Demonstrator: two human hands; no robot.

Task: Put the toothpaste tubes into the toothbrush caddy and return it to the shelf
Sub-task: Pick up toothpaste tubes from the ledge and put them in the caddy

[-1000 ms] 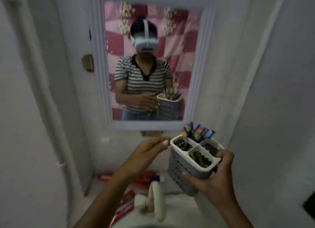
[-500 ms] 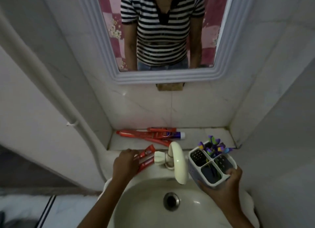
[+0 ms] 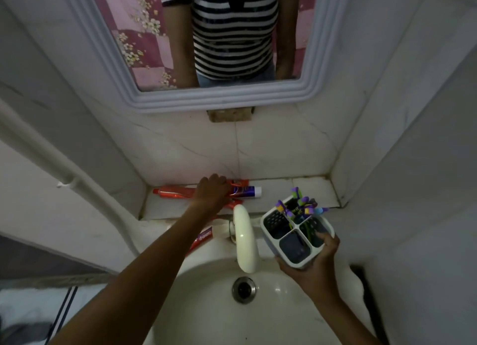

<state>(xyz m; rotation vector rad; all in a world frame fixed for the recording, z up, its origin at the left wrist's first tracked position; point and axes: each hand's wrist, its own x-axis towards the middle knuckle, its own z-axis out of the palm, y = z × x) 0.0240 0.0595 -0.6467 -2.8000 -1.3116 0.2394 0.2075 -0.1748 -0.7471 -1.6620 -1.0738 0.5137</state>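
Observation:
Several red toothpaste tubes (image 3: 173, 191) lie on the tiled shelf (image 3: 307, 192) behind the sink; one has a blue-and-white end (image 3: 247, 190). My left hand (image 3: 212, 191) rests on top of them, fingers curled over the pile; whether it grips one is hidden. Another red tube (image 3: 204, 237) lies on the sink rim beside the tap, partly under my forearm. My right hand (image 3: 316, 264) holds the white three-compartment caddy (image 3: 296, 235) over the sink's right side. Purple toothbrushes (image 3: 300, 205) stick out of its far compartment.
A white curved tap (image 3: 245, 237) stands between my two hands. The white sink basin (image 3: 206, 306) with its drain (image 3: 243, 289) is below. A white-framed mirror (image 3: 222, 96) hangs on the wall above. Tiled walls close in left and right.
My left hand moved from the tube by the tap up onto the tubes on the shelf. The caddy stays in my right hand at nearly the same spot.

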